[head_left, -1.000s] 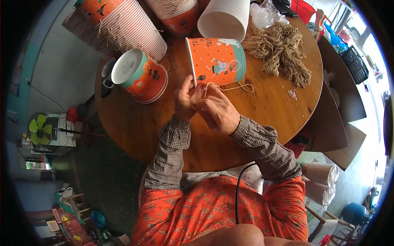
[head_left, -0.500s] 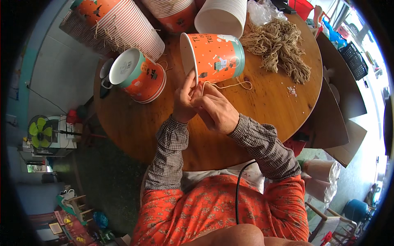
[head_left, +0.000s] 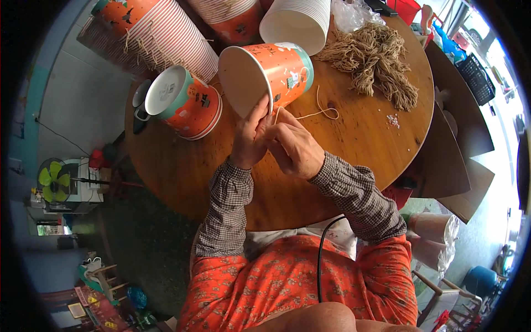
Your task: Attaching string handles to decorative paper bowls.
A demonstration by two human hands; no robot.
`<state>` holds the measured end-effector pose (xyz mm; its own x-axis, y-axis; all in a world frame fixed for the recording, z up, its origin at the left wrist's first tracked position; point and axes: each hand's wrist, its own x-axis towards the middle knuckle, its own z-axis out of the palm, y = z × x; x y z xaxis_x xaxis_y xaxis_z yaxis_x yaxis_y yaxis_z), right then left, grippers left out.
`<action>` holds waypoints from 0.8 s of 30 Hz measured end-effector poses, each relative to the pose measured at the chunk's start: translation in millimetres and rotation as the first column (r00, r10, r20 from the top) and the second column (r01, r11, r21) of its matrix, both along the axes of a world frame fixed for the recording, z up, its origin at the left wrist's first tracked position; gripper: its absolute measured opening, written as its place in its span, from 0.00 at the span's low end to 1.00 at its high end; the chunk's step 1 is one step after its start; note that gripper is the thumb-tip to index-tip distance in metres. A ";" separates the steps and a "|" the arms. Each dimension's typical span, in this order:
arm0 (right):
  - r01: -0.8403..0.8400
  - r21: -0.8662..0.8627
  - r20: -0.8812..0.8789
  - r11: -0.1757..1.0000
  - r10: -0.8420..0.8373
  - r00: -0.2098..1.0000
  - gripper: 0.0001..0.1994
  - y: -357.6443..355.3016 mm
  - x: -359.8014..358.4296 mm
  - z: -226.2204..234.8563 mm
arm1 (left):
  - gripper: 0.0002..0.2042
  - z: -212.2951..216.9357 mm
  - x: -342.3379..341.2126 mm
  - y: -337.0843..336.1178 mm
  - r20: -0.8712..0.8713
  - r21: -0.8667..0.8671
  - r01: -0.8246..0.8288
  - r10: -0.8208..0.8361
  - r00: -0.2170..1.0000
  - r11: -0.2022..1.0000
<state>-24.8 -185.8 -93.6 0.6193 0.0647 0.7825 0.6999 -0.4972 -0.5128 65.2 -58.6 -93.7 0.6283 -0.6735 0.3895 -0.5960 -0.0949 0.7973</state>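
Observation:
An orange and green paper bucket [head_left: 285, 69] lies tipped on its side, its white-lined mouth turned to the left. My left hand [head_left: 250, 135] grips the near side of its rim, with fingers reaching inside the mouth. Pinched in my right hand [head_left: 296, 145], close against that rim, is a thin beige cord [head_left: 316, 113] that trails in a loop onto the table. Where the cord meets the bucket is covered by my fingers. To the left, two or so nested orange buckets [head_left: 191, 110] stand upside down, base up.
A round wooden table [head_left: 182, 182] carries tall stacks of buckets [head_left: 180, 36] at the back left and a white-sided stack [head_left: 296, 25] behind. A heap of beige cords [head_left: 376, 61] lies at the right, near small white bits [head_left: 392, 120]. Cardboard boxes [head_left: 442, 155] stand beyond the right edge.
The bucket has swung left and turned, so more of its inside faces me. Both hands stay at the rim, the left shifted slightly with it.

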 end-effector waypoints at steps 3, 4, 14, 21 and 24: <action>-0.025 0.068 -0.011 0.997 0.025 1.000 0.10 -0.8 -1.4 6.8 | 0.18 -8.8 2.7 -4.5 0.164 -0.115 -0.058 0.077 0.983 0.992; -0.024 0.069 -0.013 0.997 0.025 1.000 0.10 -1.6 -4.1 9.5 | 0.18 -8.3 3.2 -2.5 0.163 -0.114 -0.058 0.076 0.984 0.992; -0.123 0.781 -0.209 0.613 0.441 0.873 0.02 -29.1 0.6 9.3 | 0.12 -2.4 2.5 -0.5 0.098 -0.245 -0.148 0.176 0.980 0.958; 0.201 0.487 -0.486 0.850 0.073 0.871 0.07 -21.2 13.1 -10.6 | 0.07 6.1 1.9 -0.1 0.137 -0.152 -0.281 0.302 0.943 0.947; 0.169 0.582 -0.459 0.796 0.150 0.875 0.07 -20.7 13.7 -10.6 | 0.09 4.4 0.1 -4.1 -0.062 -0.231 -0.245 0.237 0.969 0.942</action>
